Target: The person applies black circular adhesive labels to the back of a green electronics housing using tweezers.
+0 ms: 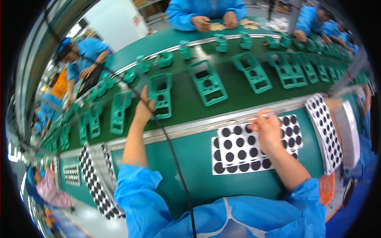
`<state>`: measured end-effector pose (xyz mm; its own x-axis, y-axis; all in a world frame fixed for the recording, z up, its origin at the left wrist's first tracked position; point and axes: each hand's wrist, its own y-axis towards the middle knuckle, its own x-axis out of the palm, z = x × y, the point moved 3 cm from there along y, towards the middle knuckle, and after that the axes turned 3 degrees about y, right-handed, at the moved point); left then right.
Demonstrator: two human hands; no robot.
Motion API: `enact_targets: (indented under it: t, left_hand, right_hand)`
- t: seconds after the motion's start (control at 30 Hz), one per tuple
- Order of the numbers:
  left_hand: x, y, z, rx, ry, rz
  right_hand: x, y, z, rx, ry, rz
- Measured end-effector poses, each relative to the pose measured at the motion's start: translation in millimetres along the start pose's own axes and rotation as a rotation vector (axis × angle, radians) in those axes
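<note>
On the belt at centre left, my left hand (144, 106) is closed at the left edge of a green plastic frame (166, 104). That frame has a large window at one end and a round dark hole lower down. Over the worktable at right, my right hand (266, 129) pinches a slim, pale, pointed tool (254, 118) that looks like tweezers. Its tip points left. Beneath that hand lie white sheets (234, 152) of round black stickers, overlapping one another; the hand and wrist hide part of them.
Several more green frames (208, 83) line the dark green belt (186, 107), with smaller green parts (185, 50) behind. Stacks of dotted sheets stand left (97, 180) and right (324, 135). A black cable (171, 148) crosses the view. Co-workers in blue (206, 14) sit opposite.
</note>
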<state>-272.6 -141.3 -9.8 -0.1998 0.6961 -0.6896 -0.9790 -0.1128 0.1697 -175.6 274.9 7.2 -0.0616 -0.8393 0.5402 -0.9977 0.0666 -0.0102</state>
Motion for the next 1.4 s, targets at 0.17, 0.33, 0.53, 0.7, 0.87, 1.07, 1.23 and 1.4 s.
enact_targets:
  t: [0.17, 0.33, 0.53, 0.7, 0.87, 1.07, 1.23, 1.4]
  left_hand:
    - [5.9, -51.3, 72.5, 0.009, -0.44, -0.037]
    - [18.0, -160.9, 104.9, -0.14, -0.405, -0.094]
    - [45.6, -211.4, 129.6, 0.049, -0.082, -0.173]
    - [30.0, -203.0, 130.7, 0.186, 0.357, -0.092]
    - [30.0, -205.8, 133.4, 0.532, 0.458, 0.048]
    - [33.8, -203.3, 126.0, 0.577, 0.399, 0.036]
    - [34.6, -200.4, 124.8, 0.558, 0.363, -0.005]
    - [35.4, -197.8, 127.4, 0.573, 0.366, 0.025]
  right_hand:
    - [-0.6, 1.6, 28.7, -0.005, -0.033, -0.071]
    - [-0.4, 3.5, 33.9, 0.048, 0.042, -0.013]
    - [29.2, -37.8, 33.7, 0.184, 0.101, -0.008]
    - [54.4, -46.1, 52.8, 0.155, 0.032, -0.164]
    - [56.8, -56.6, 60.9, 0.122, -0.041, -0.201]
    - [59.3, -58.4, 60.3, 0.045, -0.133, -0.229]
    - [60.4, -55.9, 60.7, 0.042, -0.144, -0.263]
    - [57.9, -55.3, 60.2, 0.06, -0.168, -0.267]
